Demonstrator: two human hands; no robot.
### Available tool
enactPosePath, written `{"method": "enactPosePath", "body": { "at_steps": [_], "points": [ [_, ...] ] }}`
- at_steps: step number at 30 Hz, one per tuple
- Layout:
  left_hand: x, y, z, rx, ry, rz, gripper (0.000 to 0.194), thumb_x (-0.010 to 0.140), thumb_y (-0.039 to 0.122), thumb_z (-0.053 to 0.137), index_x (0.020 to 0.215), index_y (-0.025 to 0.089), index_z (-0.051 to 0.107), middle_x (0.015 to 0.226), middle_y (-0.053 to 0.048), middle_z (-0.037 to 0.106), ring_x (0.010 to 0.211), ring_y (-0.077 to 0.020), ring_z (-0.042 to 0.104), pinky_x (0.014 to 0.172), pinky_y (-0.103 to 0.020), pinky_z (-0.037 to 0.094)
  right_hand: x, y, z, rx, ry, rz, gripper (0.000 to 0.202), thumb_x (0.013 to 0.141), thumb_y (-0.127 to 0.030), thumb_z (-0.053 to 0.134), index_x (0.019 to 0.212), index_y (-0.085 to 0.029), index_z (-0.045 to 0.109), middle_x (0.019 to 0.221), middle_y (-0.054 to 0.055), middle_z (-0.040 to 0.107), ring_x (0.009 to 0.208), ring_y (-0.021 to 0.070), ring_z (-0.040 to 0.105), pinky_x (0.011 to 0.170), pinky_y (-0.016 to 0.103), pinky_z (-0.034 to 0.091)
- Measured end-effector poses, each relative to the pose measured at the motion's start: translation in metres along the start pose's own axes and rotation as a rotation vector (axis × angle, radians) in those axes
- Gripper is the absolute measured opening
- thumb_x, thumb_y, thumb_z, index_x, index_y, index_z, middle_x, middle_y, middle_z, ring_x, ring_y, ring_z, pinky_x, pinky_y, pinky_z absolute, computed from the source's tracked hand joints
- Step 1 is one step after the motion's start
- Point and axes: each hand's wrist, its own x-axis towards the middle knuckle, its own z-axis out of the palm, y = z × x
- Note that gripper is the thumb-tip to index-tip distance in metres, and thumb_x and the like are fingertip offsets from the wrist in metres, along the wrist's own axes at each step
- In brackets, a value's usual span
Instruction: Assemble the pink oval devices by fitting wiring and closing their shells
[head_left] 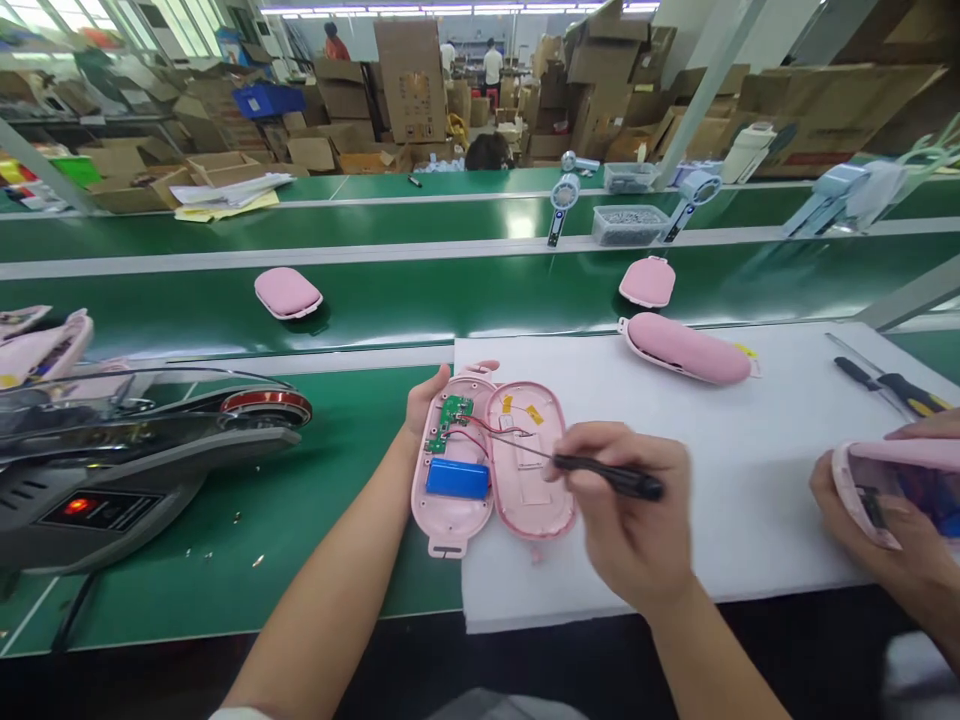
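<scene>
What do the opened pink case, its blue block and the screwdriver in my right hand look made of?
Pink case: probably plastic, smooth, with moulded rim and small holes. Blue block: smooth, slightly shiny, perhaps plastic film outside. Screwdriver: black handle, plastic or rubber; thin grey shaft suggests metal.

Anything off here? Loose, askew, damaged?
Small metallic bits, maybe screws, lie scattered on the green bench, uncontained. The long pink case at the back of the white sheet shows a dark gap along its seam and something yellow at one end, so maybe not fully shut. No spill visible.
</scene>
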Motion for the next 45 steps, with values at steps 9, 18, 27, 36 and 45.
{"method": "enactPosePath", "body": {
  "at_steps": [9,18,27,36,45],
  "points": [
    [0.001,-0.002,0.0,0.013,0.017,0.02,0.059,0.081,0.048,0.055,0.125,0.009,0.053,0.09,-0.013,0.071,0.096,-0.0338,0.065,0.088,-0.046,0.045,-0.011,0.037,0.026,-0.146,-0.078,0.069,0.013,0.091,-0.017,0.05,0.097,-0.025,0.041,0.096,0.004,0.057,0.091,0.0166,0.059,0.076,0.036,0.052],
    [0.001,-0.001,-0.001,0.007,0.014,-0.002,0.06,0.082,0.049,0.052,0.126,0.009,0.051,0.092,-0.015,0.071,0.091,-0.0345,0.067,0.087,-0.048,0.045,-0.009,0.041,0.033,-0.15,-0.097,0.022,0.014,0.09,-0.014,0.048,0.095,-0.024,0.04,0.093,0.003,0.057,0.089,0.0153,0.059,0.072,0.029,0.051],
    [0.0,-0.001,0.0,0.001,0.035,-0.024,0.062,0.082,0.051,0.052,0.128,0.009,0.049,0.089,-0.014,0.071,0.089,-0.0342,0.067,0.085,-0.048,0.045,-0.009,0.039,0.04,-0.302,-0.132,-0.15,0.017,0.09,-0.009,0.046,0.097,-0.023,0.04,0.094,0.006,0.058,0.087,0.0158,0.06,0.071,0.029,0.053],
    [-0.001,-0.001,-0.001,-0.016,0.041,-0.053,0.067,0.079,0.053,0.056,0.13,0.011,0.048,0.094,-0.014,0.071,0.091,-0.0352,0.067,0.086,-0.05,0.045,-0.011,0.04,0.044,-0.363,-0.085,-0.198,0.017,0.088,-0.008,0.047,0.094,-0.023,0.042,0.091,0.007,0.059,0.085,0.0168,0.061,0.071,0.03,0.055],
    [0.0,-0.001,-0.001,-0.051,0.042,-0.047,0.065,0.079,0.05,0.057,0.129,0.01,0.05,0.095,-0.015,0.07,0.091,-0.0349,0.066,0.086,-0.049,0.045,-0.009,0.02,0.03,-0.273,-0.051,-0.159,0.017,0.087,-0.008,0.048,0.093,-0.024,0.045,0.087,0.005,0.061,0.084,0.0172,0.063,0.071,0.032,0.056]
  ]
}}
